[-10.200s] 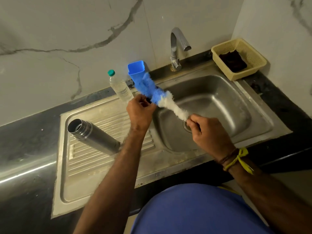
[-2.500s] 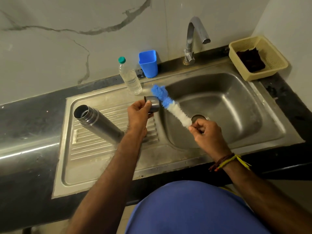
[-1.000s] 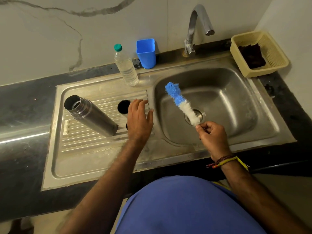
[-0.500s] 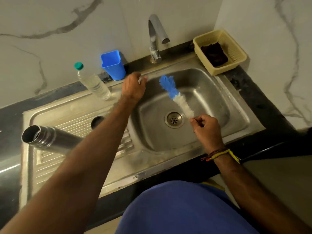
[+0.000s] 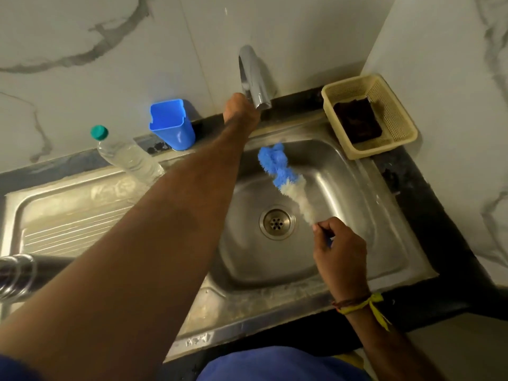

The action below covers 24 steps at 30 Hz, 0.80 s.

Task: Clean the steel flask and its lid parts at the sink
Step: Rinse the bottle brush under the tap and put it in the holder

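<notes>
Your left hand (image 5: 242, 110) reached the tap (image 5: 254, 78), fingers hidden; your right hand (image 5: 339, 248) pinched the brush (image 5: 283, 174). A hard gush could have splashed the counter (image 5: 439, 215).

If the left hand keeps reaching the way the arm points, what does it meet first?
The tap: the left hand is already at its base, seemingly touching it, though its fingers are hidden. Behind that is only the wall.

No legible text, labels or numbers.
</notes>
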{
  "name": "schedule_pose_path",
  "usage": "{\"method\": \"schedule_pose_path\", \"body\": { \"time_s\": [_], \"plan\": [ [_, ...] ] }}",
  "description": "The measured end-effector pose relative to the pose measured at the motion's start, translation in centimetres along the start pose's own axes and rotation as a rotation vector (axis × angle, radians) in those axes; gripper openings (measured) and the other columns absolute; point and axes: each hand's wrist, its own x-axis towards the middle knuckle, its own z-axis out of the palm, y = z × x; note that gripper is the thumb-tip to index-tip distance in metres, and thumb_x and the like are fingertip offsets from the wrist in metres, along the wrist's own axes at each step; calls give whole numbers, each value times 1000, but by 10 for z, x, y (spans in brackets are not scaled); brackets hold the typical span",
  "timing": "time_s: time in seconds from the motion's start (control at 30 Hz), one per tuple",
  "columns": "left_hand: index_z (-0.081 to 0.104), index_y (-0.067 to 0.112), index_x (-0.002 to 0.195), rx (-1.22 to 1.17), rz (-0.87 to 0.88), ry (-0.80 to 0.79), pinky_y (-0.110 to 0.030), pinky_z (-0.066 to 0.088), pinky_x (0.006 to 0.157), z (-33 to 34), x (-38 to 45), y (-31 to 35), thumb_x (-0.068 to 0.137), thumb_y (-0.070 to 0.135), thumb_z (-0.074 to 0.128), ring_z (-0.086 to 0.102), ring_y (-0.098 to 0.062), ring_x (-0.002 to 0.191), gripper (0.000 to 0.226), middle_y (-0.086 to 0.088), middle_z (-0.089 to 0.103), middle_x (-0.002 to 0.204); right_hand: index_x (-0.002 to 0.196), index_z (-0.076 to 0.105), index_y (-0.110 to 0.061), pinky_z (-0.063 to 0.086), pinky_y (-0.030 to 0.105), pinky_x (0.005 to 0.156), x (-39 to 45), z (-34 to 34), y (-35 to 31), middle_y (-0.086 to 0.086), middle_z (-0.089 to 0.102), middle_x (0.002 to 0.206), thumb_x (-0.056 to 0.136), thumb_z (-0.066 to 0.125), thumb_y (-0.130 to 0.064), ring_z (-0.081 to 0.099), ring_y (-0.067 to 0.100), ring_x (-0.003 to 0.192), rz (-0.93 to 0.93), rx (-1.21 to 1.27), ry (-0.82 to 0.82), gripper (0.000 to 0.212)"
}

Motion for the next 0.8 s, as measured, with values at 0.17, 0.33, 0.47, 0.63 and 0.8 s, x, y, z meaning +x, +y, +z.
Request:
{"method": "schedule_pose_path", "body": {
  "time_s": [0.17,0.33,0.47,0.63,0.8],
  "plan": [
    [54,-5,132,-26,-125,23,-33,54,92,0,3,-13,106,10,43,59,-34,123,32,-21,59,132,81,61,-16,54,41,57,18,15,-2,0,64,74,93,64,-14,61,19,66,-56,-60,-44,12],
    [65,6,96,55,-20,57,-34,51,79,-13,-28,-49,107,46,43,63,-15,80,47,-5,66,92,84,60,-13,46,32,55,21,30,-7,5,64,77,93,62,-15,61,24,65,-82,-151,-111,10],
    [54,12,139,311,82,220,-45,49,102,-50,-137,-167,107,36,47,59,-29,121,41,-12,63,132,83,61,-13,42,33,54,-35,9,5,5,62,76,89,65,-11,61,27,64,-146,-188,-125,8],
    [51,-3,141,645,195,250,-49,26,123,-60,-154,-238,100,19,58,41,-43,140,47,-28,51,146,78,62,-11,43,36,53,-1,24,-5,12,62,74,86,66,-8,62,36,64,-137,-230,-5,9],
    [52,-13,136,667,294,259,-55,33,118,-62,-158,-269,99,24,51,47,-50,132,52,-34,54,138,81,61,-10,34,30,57,21,35,-16,12,64,78,90,61,-10,61,35,69,-178,-167,-11,9]
  ]
}}
